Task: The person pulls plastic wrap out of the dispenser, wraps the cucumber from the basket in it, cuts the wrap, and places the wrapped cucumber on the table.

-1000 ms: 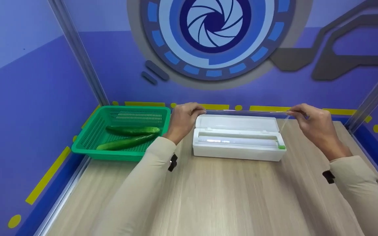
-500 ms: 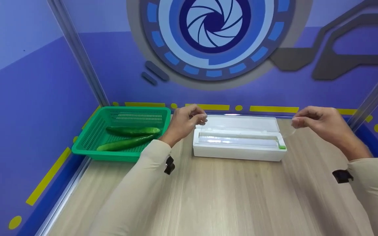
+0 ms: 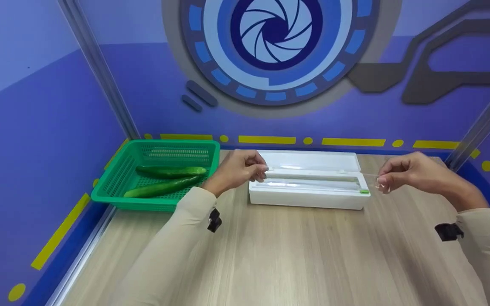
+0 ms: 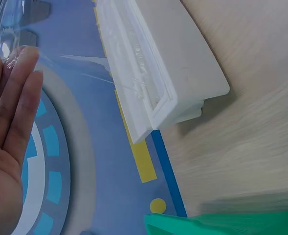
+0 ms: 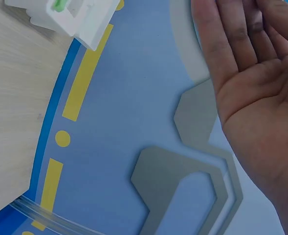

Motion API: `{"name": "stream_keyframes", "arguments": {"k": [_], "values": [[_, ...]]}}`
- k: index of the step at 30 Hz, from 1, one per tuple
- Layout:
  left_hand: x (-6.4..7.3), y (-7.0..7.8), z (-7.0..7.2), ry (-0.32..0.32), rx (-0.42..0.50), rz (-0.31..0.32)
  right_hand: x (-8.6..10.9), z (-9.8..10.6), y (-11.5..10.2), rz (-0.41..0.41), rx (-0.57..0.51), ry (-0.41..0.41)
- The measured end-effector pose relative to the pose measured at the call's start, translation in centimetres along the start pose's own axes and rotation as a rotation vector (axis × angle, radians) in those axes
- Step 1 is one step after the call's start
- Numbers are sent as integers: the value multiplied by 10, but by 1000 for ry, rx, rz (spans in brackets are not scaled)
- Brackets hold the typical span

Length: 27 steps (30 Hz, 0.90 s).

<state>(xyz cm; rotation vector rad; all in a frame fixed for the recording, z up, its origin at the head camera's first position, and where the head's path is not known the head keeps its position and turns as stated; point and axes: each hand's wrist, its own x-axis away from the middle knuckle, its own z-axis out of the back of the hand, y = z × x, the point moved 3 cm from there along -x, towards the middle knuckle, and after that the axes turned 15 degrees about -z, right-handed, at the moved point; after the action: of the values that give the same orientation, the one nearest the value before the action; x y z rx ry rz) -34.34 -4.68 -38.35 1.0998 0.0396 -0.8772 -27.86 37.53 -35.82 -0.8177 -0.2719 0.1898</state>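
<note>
My left hand (image 3: 236, 171) pinches the left end of a clear sheet of cling film (image 4: 87, 61) between thumb and fingers. Its other end is pinched by my right hand (image 3: 419, 175), level with the right side of a white cling film dispenser (image 3: 306, 200). The transparent sheet is hard to make out between the hands in the head view; in the left wrist view it runs from the fingertips across the dispenser. The dispenser's lid (image 3: 313, 160) stands open at the back, with a film roll (image 3: 309, 185) inside. A green cutter slider (image 3: 364, 191) sits at its right end.
Left of the dispenser stands a green plastic basket (image 3: 143, 204) holding two cucumbers, one at the back (image 3: 170, 171) and one in front (image 3: 162, 187). Behind the wooden table (image 3: 296, 255) rises a blue printed wall (image 3: 143, 93), with metal posts at both corners.
Both hands have come down and toward the body from above the open lid, the right one also moving outward. The film has come down with them. Basket and dispenser stay put.
</note>
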Motion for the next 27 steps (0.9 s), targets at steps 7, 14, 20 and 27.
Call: {"name": "stream_keyframes", "arguments": {"k": [7, 14, 20, 27], "values": [[12, -6, -10, -90, 16, 74, 1, -17, 13, 12, -54, -188], [20, -9, -16, -174, 39, 74, 5, -30, 20, -45, -65, -282], [26, -11, -21, -251, 53, 97, 8, -39, 25, -46, -44, -330], [32, -13, -29, -339, 38, 122, 10, -50, 33, -62, -62, -383]]}}
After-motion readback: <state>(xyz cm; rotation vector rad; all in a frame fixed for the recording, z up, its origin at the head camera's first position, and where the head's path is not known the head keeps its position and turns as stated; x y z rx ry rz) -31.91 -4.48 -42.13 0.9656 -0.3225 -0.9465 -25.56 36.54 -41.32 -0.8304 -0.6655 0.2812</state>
